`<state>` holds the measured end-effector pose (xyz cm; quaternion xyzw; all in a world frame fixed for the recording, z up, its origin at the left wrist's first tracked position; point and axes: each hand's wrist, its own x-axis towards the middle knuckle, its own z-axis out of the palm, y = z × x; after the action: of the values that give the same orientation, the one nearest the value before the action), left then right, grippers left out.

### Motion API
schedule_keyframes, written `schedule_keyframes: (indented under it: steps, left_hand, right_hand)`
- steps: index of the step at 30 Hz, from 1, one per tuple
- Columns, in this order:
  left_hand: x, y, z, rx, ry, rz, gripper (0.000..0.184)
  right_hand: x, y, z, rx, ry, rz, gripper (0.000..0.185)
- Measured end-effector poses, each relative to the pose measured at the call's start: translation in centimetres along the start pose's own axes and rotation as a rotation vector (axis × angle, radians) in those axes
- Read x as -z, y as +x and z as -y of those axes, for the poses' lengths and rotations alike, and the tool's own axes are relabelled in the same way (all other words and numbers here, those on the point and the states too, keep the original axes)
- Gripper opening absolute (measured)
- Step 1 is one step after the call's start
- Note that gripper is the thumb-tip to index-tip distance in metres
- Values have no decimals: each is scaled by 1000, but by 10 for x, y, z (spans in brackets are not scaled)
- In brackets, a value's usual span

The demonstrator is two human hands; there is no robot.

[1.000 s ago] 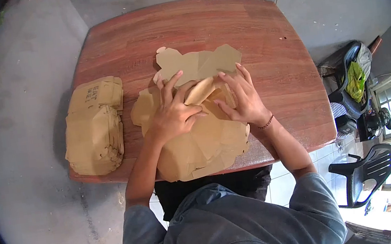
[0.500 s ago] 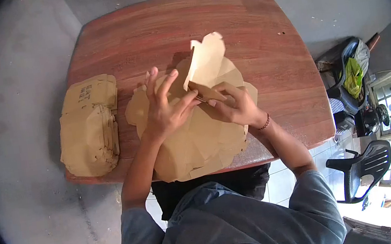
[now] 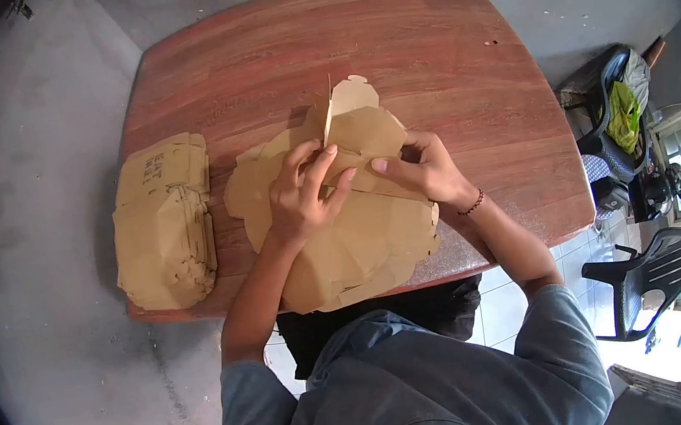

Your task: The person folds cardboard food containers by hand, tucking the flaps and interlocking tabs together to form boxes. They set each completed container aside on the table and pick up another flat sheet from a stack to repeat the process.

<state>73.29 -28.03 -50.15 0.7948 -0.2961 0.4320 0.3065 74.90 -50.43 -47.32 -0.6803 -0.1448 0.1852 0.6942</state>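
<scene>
A partly folded brown cardboard box [image 3: 366, 131] stands over several flat cardboard blanks [image 3: 345, 250] near the table's front edge. My right hand [image 3: 427, 171] grips its right side, thumb on the near panel and fingers behind. At its left side is my left hand [image 3: 304, 193], fingers bent and apart, fingertips touching the cardboard; whether they pinch it is hard to make out. One panel of the box stands upright, edge-on, beside the left fingertips. Left of the blanks lies a thick stack of flat cardboard [image 3: 159, 243] with printed lettering on top.
The wooden table [image 3: 457, 54] has grey walls behind it and to its left. At the right are a black plastic chair [image 3: 651, 281], another chair holding a yellow-green bag [image 3: 623, 117], and windows beyond.
The cardboard piece has been turned and folded, so one panel now rises upright. My right hand has shifted to its right side; my left fingers have come down onto the cardboard.
</scene>
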Motion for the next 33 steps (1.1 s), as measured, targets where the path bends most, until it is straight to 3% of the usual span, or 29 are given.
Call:
schedule_keyframes:
  steps: [2, 8, 26, 33]
  left_hand:
    - [-3, -3, -2, 26, 84, 52, 48]
    - [0, -7, 4, 59, -39, 138, 42]
    - [7, -2, -1, 152, -159, 157, 24]
    - [7, -1, 8, 0, -166, 140, 24]
  right_hand:
    - [-4, 0, 0, 22, 31, -12, 27]
    - [-5, -2, 2, 12, -26, 33, 27]
    - [-1, 1, -6, 6, -84, 36, 24]
    - [0, 0, 1, 82, 13, 56, 22]
